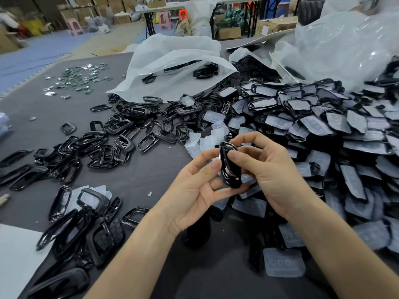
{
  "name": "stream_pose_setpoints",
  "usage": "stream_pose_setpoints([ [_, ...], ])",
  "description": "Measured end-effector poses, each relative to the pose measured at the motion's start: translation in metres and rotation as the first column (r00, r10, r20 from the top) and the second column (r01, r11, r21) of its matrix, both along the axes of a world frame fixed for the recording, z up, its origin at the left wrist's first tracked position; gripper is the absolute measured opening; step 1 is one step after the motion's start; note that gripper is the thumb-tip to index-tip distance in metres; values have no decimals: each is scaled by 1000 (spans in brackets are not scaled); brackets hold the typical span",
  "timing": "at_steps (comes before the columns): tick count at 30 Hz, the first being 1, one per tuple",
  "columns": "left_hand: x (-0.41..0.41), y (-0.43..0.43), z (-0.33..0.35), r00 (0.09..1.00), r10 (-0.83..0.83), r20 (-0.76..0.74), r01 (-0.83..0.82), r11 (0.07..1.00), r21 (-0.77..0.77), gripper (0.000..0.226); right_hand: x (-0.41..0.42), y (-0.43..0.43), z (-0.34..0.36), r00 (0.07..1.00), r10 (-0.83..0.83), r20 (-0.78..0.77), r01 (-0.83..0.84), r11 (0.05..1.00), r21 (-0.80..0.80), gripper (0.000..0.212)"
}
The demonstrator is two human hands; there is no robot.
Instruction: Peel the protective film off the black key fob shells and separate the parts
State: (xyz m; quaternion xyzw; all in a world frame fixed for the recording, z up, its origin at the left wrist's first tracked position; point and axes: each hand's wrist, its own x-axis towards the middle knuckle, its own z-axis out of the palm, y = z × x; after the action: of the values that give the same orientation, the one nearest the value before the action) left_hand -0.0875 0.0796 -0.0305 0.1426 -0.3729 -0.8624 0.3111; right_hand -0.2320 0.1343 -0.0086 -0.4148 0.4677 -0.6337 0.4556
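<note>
- You held one glossy black shell edge-on above the table, its rim catching light.
- Your left hand and right hand both pinched it, fingers curled.

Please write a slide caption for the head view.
Left hand and right hand hold a black key fob shell over a table piled with shells.

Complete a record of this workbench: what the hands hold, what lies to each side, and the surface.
held item: black key fob shell, gripped by left hand and right hand
left side: loose black frames
right side: heap of film-covered shells
far side: white plastic bag
surface: dark grey mat
</note>
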Motion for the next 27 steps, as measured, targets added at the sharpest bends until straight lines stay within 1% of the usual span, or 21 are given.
stream_pose_setpoints([
  [6, -3, 0, -1, 1000, 22, -16, -21, 999, 34, 24, 1, -1, -2, 998, -22, -58, 21, 1000, -17, 11],
  [10, -4, 1, 0, 999, 38, -17, -37, 996, 75, 36, 4, -1, -1, 1000, -3, -17, 3, 1000, 5, 13],
  [13, -5, 1, 1, 999, 48, 5, -49, 994, 94, 42, 8, -1, -2, 999, -38, 5, 38, 999, -1, 17],
  [16, -6, 0, 0, 999, 42, 18, -44, 994, 100, 51, 10, -2, -3, 996, -84, -7, 84, 996, -15, 18],
  [20, -6, 0, -1, 999, 33, -3, -32, 993, 114, 47, 12, -3, -4, 990, -141, -31, 140, 990, -34, 19],
  [23, -7, 1, -4, 995, 93, 31, -94, 994, 57, 30, 10, -4, -6, 975, -201, -98, 193, 978, -78, 19],
  [25, -9, 1, -6, 980, 180, 81, -177, 983, -41, 25, 9, -4, -6, 956, -241, -165, 225, 968, -109, 21],
  [27, -12, 2, -9, 962, 255, 102, -239, 960, -144, 24, 8, -4, -6, 939, -272, -210, 249, 960, -130, 21],
])
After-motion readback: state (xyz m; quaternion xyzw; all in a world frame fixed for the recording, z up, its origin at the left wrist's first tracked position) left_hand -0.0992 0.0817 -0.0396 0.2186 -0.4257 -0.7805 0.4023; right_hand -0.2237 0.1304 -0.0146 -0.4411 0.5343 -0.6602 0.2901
